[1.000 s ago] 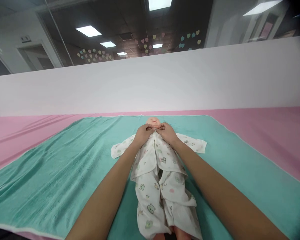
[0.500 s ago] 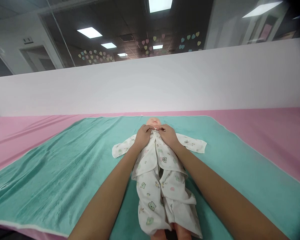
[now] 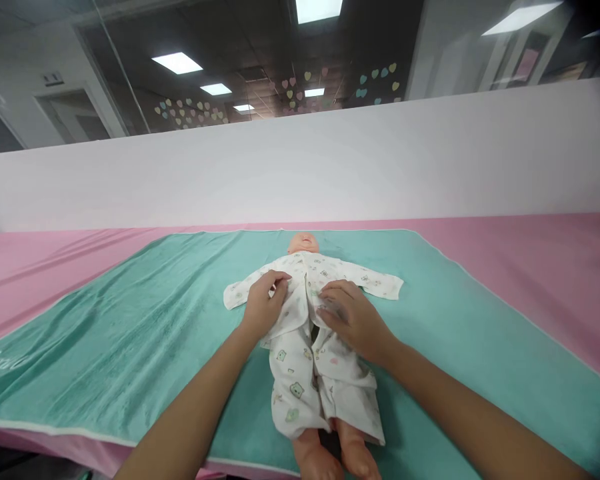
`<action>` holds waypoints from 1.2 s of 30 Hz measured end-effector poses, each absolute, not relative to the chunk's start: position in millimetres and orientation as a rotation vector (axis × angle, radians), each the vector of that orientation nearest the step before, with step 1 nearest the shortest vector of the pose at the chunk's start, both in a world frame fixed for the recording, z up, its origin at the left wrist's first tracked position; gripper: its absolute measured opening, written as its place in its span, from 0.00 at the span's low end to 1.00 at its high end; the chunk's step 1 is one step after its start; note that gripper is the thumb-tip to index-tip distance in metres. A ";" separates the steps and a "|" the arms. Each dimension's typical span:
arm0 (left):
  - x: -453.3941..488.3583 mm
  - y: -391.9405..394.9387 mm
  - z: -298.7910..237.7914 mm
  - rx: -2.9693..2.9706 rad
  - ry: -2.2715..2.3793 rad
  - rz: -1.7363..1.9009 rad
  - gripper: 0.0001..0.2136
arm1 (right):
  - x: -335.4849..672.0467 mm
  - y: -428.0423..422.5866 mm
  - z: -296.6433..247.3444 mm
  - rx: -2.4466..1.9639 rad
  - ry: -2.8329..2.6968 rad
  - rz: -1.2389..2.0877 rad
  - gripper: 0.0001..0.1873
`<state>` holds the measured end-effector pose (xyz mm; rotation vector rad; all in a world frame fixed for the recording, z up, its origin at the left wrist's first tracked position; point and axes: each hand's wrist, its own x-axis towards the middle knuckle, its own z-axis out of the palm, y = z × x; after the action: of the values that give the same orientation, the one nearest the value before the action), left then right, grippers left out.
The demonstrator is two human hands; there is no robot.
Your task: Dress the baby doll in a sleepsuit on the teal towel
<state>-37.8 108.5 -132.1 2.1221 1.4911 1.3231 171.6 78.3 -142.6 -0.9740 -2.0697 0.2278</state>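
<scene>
A baby doll (image 3: 303,244) lies on its back, head away from me, its bare legs toward me. It wears a white printed jacket (image 3: 325,267) with the sleeves spread out sideways, and matching white trousers (image 3: 293,387). The jacket's front edges meet at the collar and part lower down. My left hand (image 3: 266,303) is over the jacket's left side, thumb and fingers apart. Over the jacket's right side is my right hand (image 3: 355,317), fingers loosely curved and apart. Neither hand grips anything; whether the fingertips touch the cloth I cannot tell.
A teal blanket (image 3: 130,347) with a white edge lies under the doll, on a pink cover (image 3: 545,273). Behind stands a low white wall (image 3: 230,180) with glass above it, bearing heart-shaped stickers (image 3: 190,113).
Both hands have let go of the jacket's collar, drawn back toward me and moved apart over the chest. More of the doll's legs shows now.
</scene>
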 end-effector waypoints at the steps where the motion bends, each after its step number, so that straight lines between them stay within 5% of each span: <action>1: -37.1 102.2 -131.6 2.146 1.480 1.287 0.09 | 169.6 75.1 -140.2 -0.984 -2.114 0.195 0.12; 4: -32.6 90.8 -131.0 2.324 1.422 1.084 0.09 | 159.9 70.7 -139.5 -1.062 -2.206 0.060 0.16; 14: -32.1 76.5 -119.5 2.594 1.277 0.740 0.12 | 150.3 73.3 -149.1 -1.201 -2.219 -0.013 0.05; 19: -33.4 63.8 -128.0 2.592 1.244 0.783 0.01 | 157.1 73.0 -147.1 -1.061 -2.197 0.106 0.08; 28: -37.4 61.5 -122.8 2.224 1.153 0.844 0.07 | 154.5 78.3 -145.8 -1.178 -2.026 0.289 0.06; 32: -32.8 85.1 -122.3 2.110 1.307 1.104 0.06 | 141.8 90.9 -141.7 -1.324 -1.961 0.115 0.09; 36: -22.7 107.5 -116.0 2.166 1.424 0.958 0.09 | 123.7 101.6 -132.6 -1.526 -2.075 -0.046 0.07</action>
<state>-22.7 107.5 -116.0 2.1659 1.4239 0.9577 123.7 101.6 -132.6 -1.5257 -2.0753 -0.0464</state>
